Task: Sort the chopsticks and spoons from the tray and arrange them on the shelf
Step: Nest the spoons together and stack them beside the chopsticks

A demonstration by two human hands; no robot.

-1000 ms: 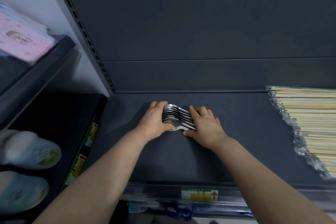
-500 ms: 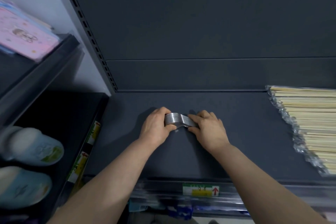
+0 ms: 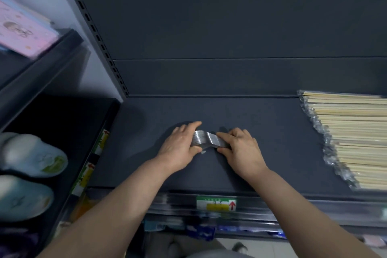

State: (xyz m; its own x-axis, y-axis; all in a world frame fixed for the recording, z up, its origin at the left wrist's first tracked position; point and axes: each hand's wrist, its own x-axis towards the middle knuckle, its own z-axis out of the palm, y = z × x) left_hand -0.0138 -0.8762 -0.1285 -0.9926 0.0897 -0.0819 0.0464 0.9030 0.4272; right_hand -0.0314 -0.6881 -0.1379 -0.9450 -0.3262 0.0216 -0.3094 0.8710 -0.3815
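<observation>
Spoons (image 3: 206, 140), fanned before, now stand bunched on edge, gripped by left hand (image 3: 179, 147) and right hand (image 3: 241, 151)

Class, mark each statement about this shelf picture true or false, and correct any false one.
1. The left hand and right hand both hold the stack of spoons. True.
2. The chopsticks are wrapped in clear plastic. True.
3. The chopsticks lie left of the spoons. False: they lie to the right, on the same shelf.
4. The spoons touch the chopsticks. False: bare shelf separates them.
</observation>
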